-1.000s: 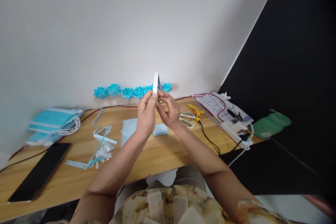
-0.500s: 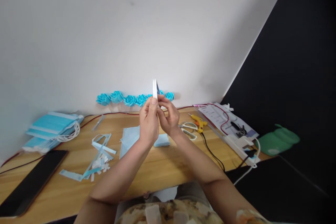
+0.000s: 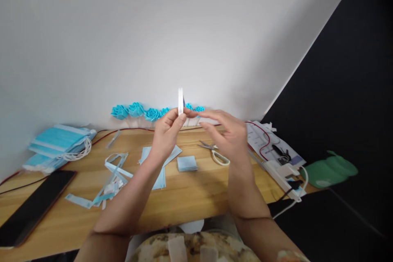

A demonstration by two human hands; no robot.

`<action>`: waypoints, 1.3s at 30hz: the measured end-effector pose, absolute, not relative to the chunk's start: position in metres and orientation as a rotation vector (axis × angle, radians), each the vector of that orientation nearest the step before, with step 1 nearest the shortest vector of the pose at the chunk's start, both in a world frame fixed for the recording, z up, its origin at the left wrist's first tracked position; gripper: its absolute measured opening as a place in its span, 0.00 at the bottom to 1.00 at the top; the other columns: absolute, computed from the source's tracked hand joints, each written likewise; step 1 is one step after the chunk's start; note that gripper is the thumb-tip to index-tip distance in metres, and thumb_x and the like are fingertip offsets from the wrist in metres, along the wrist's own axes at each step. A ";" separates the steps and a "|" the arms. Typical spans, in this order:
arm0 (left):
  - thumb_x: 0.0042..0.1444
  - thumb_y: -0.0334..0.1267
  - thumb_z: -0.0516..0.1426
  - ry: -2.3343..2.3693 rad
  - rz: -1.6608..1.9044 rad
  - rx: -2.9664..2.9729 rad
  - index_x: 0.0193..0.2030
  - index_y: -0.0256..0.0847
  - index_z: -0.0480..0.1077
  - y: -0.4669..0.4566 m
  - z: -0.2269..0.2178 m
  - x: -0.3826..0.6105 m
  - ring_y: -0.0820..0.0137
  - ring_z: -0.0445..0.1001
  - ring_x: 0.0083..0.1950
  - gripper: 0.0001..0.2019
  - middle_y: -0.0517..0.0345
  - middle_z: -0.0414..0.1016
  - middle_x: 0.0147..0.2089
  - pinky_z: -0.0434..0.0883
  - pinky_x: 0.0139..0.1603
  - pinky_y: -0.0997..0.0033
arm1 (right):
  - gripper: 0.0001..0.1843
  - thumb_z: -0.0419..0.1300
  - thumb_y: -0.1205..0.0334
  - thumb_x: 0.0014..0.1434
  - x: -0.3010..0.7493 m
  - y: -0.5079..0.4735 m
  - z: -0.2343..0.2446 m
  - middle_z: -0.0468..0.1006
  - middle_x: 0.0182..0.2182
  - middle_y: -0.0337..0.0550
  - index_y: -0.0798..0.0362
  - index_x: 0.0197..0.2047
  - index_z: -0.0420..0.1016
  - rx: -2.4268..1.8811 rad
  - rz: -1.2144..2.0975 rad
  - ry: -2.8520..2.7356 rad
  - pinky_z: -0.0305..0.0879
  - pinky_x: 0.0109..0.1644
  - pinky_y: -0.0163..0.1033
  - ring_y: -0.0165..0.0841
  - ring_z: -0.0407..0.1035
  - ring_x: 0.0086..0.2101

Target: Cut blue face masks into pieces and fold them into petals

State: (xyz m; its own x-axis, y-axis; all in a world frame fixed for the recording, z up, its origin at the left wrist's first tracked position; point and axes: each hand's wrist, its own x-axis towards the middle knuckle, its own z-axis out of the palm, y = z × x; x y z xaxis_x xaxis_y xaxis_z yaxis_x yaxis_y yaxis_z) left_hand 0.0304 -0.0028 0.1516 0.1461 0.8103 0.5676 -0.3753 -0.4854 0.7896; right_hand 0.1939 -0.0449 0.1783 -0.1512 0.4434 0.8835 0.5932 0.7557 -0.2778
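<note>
My left hand [image 3: 168, 129] is closed, thumb and fingers pinching a thin white disc-like piece [image 3: 181, 101] held upright above the table. It is seen edge-on, with a bit of dark blue on its right side, so its exact kind does not show. My right hand [image 3: 229, 131] hovers just to the right, its fingers stretched toward the left fingertips and the thumb apart from the index finger. Nothing is visible between those fingers. Below lie a stack of pale blue squares [image 3: 187, 163], larger pale blue sheets [image 3: 159, 180] and scissors [image 3: 220, 158] with white handles.
Blue fabric-like roses [image 3: 136, 109] line the wall. At left are blue face masks [image 3: 59, 143], a black phone-like slab [image 3: 37, 206] and cut strips [image 3: 79, 201]. A white power strip [image 3: 284, 180], papers [image 3: 256, 137] and a green pouch [image 3: 328, 170] sit at right.
My right hand has drawn away from the white piece to the right, its thumb and fingers spreading. It now covers the yellow glue gun. The left hand keeps its pinch.
</note>
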 end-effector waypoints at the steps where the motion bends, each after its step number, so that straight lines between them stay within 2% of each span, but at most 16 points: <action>1: 0.66 0.45 0.61 0.459 1.537 1.481 0.45 0.42 0.80 -0.002 0.151 0.030 0.65 0.82 0.48 0.10 0.53 0.85 0.45 0.74 0.55 0.66 | 0.10 0.64 0.67 0.65 0.196 -0.049 0.184 0.87 0.43 0.40 0.46 0.48 0.82 -0.813 -0.209 -1.750 0.77 0.51 0.43 0.34 0.81 0.44; 4: 0.64 0.46 0.63 0.468 1.519 1.561 0.45 0.41 0.80 -0.002 0.148 0.030 0.65 0.83 0.44 0.11 0.54 0.86 0.43 0.76 0.50 0.67 | 0.11 0.64 0.68 0.65 0.195 -0.049 0.188 0.86 0.44 0.41 0.46 0.50 0.80 -0.727 -0.288 -1.790 0.77 0.52 0.43 0.34 0.80 0.46; 8: 0.64 0.45 0.63 0.463 1.468 1.720 0.48 0.44 0.81 0.000 0.144 0.025 0.67 0.83 0.42 0.10 0.56 0.85 0.42 0.75 0.47 0.71 | 0.13 0.63 0.69 0.66 0.189 -0.031 0.180 0.85 0.47 0.44 0.48 0.53 0.78 -0.659 -0.337 -1.831 0.76 0.55 0.46 0.36 0.79 0.50; 13: 0.64 0.47 0.63 0.492 1.394 1.823 0.45 0.43 0.82 0.002 0.147 0.022 0.68 0.81 0.38 0.11 0.57 0.84 0.37 0.74 0.43 0.71 | 0.07 0.62 0.66 0.67 0.194 -0.021 0.173 0.86 0.44 0.42 0.47 0.45 0.80 -0.669 -0.394 -1.803 0.76 0.52 0.46 0.35 0.79 0.46; 17: 0.61 0.52 0.64 0.507 1.340 1.817 0.41 0.42 0.81 0.004 0.151 0.025 0.67 0.79 0.34 0.15 0.57 0.81 0.32 0.75 0.41 0.69 | 0.06 0.60 0.64 0.68 0.199 -0.020 0.171 0.85 0.42 0.41 0.47 0.42 0.79 -0.740 -0.378 -1.815 0.74 0.51 0.46 0.35 0.78 0.45; 23: 0.62 0.54 0.63 0.547 1.291 1.769 0.43 0.43 0.82 0.003 0.142 0.024 0.65 0.78 0.33 0.17 0.56 0.80 0.31 0.74 0.39 0.68 | 0.08 0.58 0.63 0.69 0.199 -0.023 0.172 0.83 0.43 0.42 0.46 0.40 0.79 -0.884 -0.194 -1.893 0.70 0.57 0.49 0.38 0.75 0.47; 26: 0.62 0.54 0.63 0.652 1.274 1.715 0.42 0.43 0.83 -0.002 0.126 0.014 0.64 0.79 0.34 0.17 0.54 0.82 0.32 0.74 0.41 0.67 | 0.07 0.58 0.63 0.68 0.194 -0.020 0.169 0.83 0.41 0.41 0.47 0.39 0.79 -0.886 -0.027 -1.935 0.70 0.57 0.48 0.37 0.76 0.47; 30: 0.63 0.53 0.62 0.862 1.378 1.691 0.37 0.46 0.84 -0.009 0.095 0.000 0.57 0.79 0.48 0.15 0.51 0.85 0.41 0.71 0.55 0.61 | 0.06 0.60 0.63 0.66 0.184 -0.007 0.159 0.82 0.36 0.37 0.49 0.38 0.79 -0.922 0.262 -1.937 0.72 0.50 0.42 0.33 0.77 0.40; 32: 0.64 0.53 0.61 0.921 1.416 1.708 0.36 0.47 0.85 -0.011 0.080 -0.006 0.56 0.78 0.51 0.16 0.52 0.85 0.42 0.68 0.61 0.59 | 0.05 0.61 0.62 0.66 0.177 0.000 0.153 0.82 0.35 0.36 0.50 0.37 0.78 -0.925 0.386 -1.920 0.72 0.48 0.40 0.32 0.77 0.39; 37: 0.65 0.52 0.59 0.942 1.380 1.621 0.38 0.45 0.83 -0.009 0.054 -0.013 0.59 0.80 0.49 0.16 0.51 0.85 0.45 0.70 0.54 0.63 | 0.05 0.62 0.60 0.64 0.169 0.014 0.139 0.84 0.37 0.38 0.51 0.36 0.78 -0.924 0.557 -1.859 0.74 0.47 0.39 0.31 0.79 0.39; 39: 0.65 0.52 0.59 0.921 1.363 1.593 0.36 0.44 0.82 -0.009 0.050 -0.013 0.60 0.81 0.47 0.16 0.52 0.85 0.41 0.71 0.50 0.65 | 0.05 0.62 0.60 0.64 0.169 0.016 0.136 0.84 0.37 0.38 0.51 0.37 0.78 -0.932 0.597 -1.841 0.75 0.47 0.39 0.31 0.79 0.39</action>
State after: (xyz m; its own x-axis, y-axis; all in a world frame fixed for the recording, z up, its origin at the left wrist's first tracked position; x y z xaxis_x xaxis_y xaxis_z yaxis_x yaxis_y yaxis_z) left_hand -0.0129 -0.0089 0.0504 0.1442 0.9121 0.3839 0.0165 -0.3901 0.9206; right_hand 0.1695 0.0163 0.1362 -0.2545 0.8074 0.5322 0.3417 0.5899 -0.7316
